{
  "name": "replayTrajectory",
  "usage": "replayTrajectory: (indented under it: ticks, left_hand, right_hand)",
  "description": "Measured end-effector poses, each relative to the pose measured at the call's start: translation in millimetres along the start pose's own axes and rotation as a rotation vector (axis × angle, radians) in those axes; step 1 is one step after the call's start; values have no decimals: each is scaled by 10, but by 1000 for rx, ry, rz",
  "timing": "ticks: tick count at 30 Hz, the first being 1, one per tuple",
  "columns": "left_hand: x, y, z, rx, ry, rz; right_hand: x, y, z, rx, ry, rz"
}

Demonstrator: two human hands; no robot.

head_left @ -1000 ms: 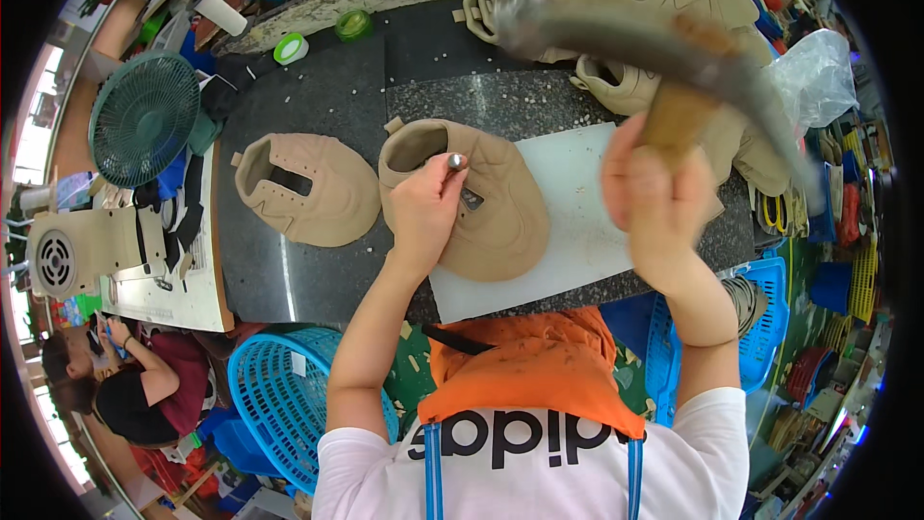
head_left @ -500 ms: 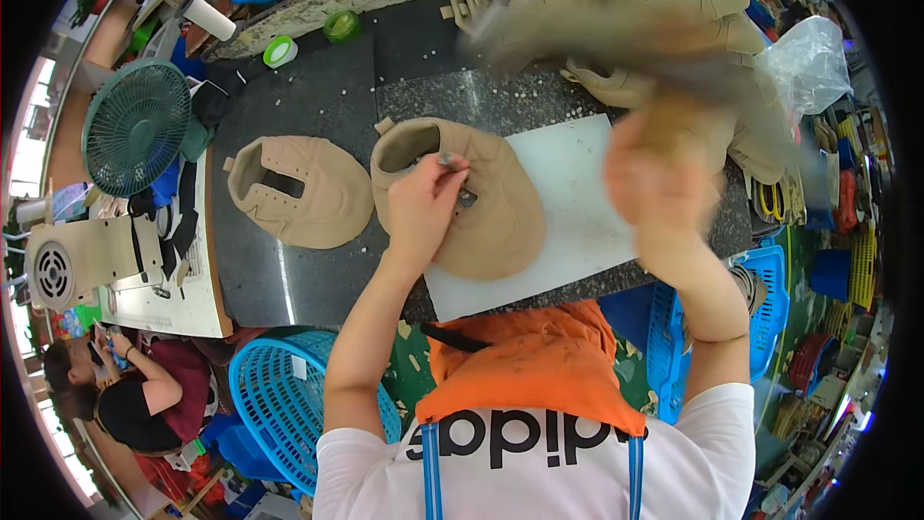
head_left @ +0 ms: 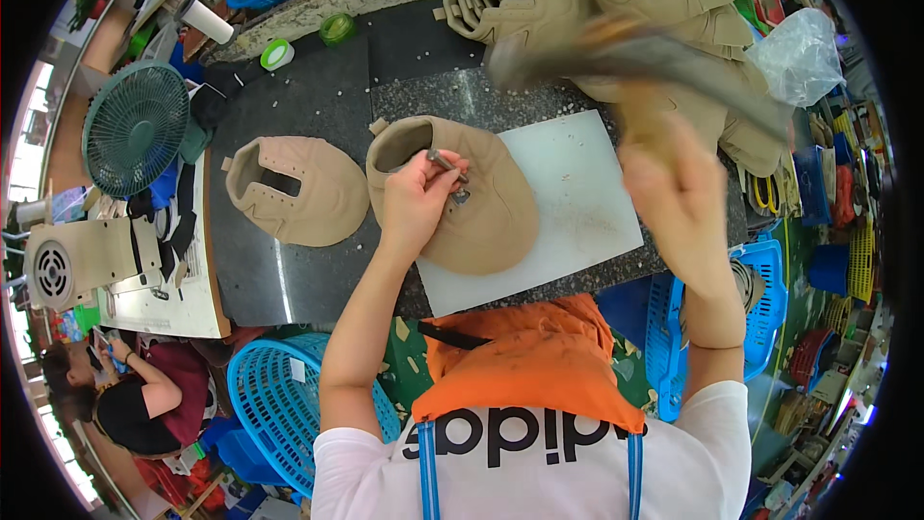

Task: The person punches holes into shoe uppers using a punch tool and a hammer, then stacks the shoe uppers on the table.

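Observation:
My left hand point(head_left: 414, 204) pinches a short metal punch point(head_left: 440, 160) and holds it slanted over a tan shoe upper point(head_left: 500, 231). A small metal piece shows on the upper just below the fingers. That upper lies partly on a white board point(head_left: 587, 217). My right hand point(head_left: 674, 207) is closed round the handle of a hammer point(head_left: 616, 56), raised to the right of the upper; hand and hammer are smeared by motion. Left of the punched upper lies a second tan upper point(head_left: 332, 207) with a row of lace holes on each side of its opening.
More tan uppers point(head_left: 664, 0) are heaped at the far right beside a clear plastic bag point(head_left: 799, 58). Green tape rolls point(head_left: 337, 29) and white bits lie on the dark stone bench point(head_left: 318, 294). A green fan point(head_left: 140, 125) stands left; blue baskets point(head_left: 279, 376) flank me. Another person point(head_left: 144, 395) sits lower left.
The punch now stands out more clearly above my left fingers. My right hand remains raised with the hammer, blurred in both frames. The view has shifted slightly.

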State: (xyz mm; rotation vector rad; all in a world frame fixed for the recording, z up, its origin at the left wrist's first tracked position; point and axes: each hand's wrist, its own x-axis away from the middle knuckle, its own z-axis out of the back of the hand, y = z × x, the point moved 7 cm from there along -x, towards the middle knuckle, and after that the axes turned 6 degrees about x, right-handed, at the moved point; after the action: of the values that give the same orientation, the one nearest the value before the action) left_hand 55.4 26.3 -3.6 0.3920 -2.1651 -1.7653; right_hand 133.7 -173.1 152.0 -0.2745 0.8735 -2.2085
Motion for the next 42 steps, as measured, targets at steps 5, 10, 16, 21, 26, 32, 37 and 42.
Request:
replayTrajectory:
  ticks: [5,10,16,21,26,32,37,42]
  left_hand:
    - [47,184,-162,-536,29,-309]
    - [-53,23,-125,105,-93,89]
    - [82,101,-161,-274,-51,-84]
    - [89,140,-187,-238,64,-172]
    - [123,585,301,13,76,43]
    - [357,1420,960,-780,89,-140]
    - [275,1400,2246,-901,255,150]
    - [307,1327,1288,-1445,425,-321]
  right_hand:
    - [104,148,-304,103,-22,123]
    - [335,521,-547,268,-163,35]
    - [231,-72,330,-406,328,-16]
    - [271,286,-458,287,-187,105]
    - [508,814,-728,84,-48,-4]
    - [516,1217,-906,-591,27,-404]
    - [536,1236,-865,-707,-15,-399]
    - [525,1306,-922,-758,36,-435]
